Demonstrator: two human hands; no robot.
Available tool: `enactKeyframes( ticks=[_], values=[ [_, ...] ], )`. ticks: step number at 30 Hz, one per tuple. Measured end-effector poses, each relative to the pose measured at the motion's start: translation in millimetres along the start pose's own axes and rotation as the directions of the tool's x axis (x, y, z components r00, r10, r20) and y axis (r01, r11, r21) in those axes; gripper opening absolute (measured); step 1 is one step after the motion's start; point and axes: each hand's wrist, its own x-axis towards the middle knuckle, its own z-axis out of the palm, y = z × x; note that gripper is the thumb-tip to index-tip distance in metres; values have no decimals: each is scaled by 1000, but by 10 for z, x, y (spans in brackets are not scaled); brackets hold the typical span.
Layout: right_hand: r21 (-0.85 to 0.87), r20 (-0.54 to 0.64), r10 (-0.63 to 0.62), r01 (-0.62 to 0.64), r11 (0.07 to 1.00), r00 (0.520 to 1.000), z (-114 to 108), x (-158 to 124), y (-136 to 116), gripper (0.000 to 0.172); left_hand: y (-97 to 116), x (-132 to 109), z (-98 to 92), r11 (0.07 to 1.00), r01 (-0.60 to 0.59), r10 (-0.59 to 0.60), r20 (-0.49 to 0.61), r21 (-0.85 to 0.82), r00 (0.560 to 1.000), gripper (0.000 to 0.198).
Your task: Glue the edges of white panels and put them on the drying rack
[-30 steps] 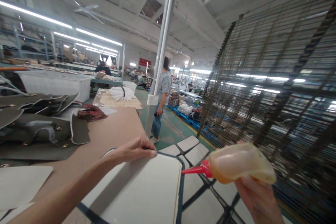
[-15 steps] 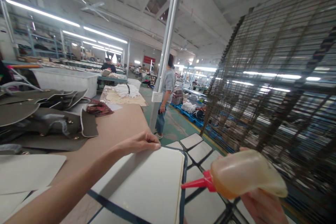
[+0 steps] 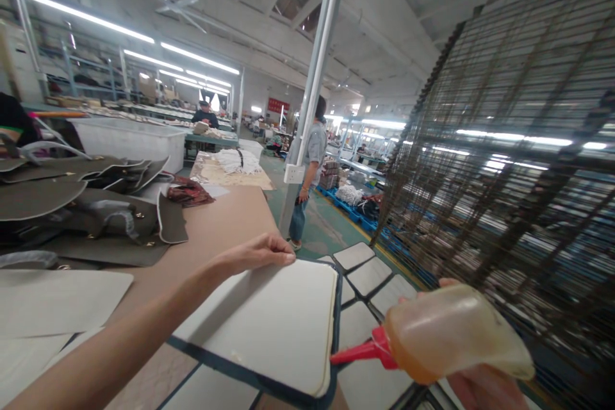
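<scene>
A white panel with a dark blue border (image 3: 273,320) and rounded corners lies in front of me. My left hand (image 3: 269,251) pinches its far edge, thumb and fingers closed on it. My right hand (image 3: 485,384) is wrapped round a squeeze bottle (image 3: 442,333) half full of amber liquid, which hides most of the fingers. The bottle lies tilted on its side. Its red nozzle (image 3: 358,353) points left, with the tip at the panel's right border, where a thin yellowish line runs along the edge.
Similar bordered panels (image 3: 369,278) lie spread beyond and below, to the right. Dark olive bag pieces (image 3: 110,218) are heaped at the left on the brown table (image 3: 230,218). A metal pole (image 3: 314,77), a standing person (image 3: 312,154) and a wire rack (image 3: 504,141) are ahead.
The nozzle tip has moved down along the panel's right border, toward its near corner. The panel's near edge now shows more fully. My left hand keeps its hold on the far edge.
</scene>
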Motion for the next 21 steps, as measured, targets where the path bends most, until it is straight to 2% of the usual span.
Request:
enactKeyframes(
  ticks=[3, 6, 10, 13, 16, 18, 20, 21],
  values=[
    [77, -33, 91, -89, 993, 995, 12, -32, -29, 80, 6, -9, -16, 1000, 20, -19, -15, 12, 1000, 44],
    [121, -20, 112, -109, 987, 994, 25, -42, -38, 82, -11, -7, -36, 1000, 21, -21, -29, 9, 999, 44],
    [139, -64, 98, -89, 986, 993, 46, -40, -27, 85, -70, -2, -78, 1000, 9, -10, -67, -18, 998, 43],
    [85, -130, 57, -46, 995, 990, 15, -51, 40, 89, -127, 2, -122, 999, 10, -15, -110, -48, 994, 42],
    [15, -179, 1, 1, 1000, 984, -50, -46, 199, 80, -189, 22, -153, 996, 5, -18, -152, -86, 988, 43],
    [78, -197, 31, -16, 997, 980, -87, 3, 329, 69, -241, 56, -147, 992, -17, -11, -213, -125, 977, 44],
    [180, -208, 20, 18, 983, 978, -100, 105, 430, 55, -312, 112, -112, 981, -47, -20, -336, -190, 942, 47],
    [231, -232, 3, 52, 971, 973, -92, 172, 458, 48, -357, 147, -81, 970, -63, -41, -414, -233, 909, 49]
  ],
)
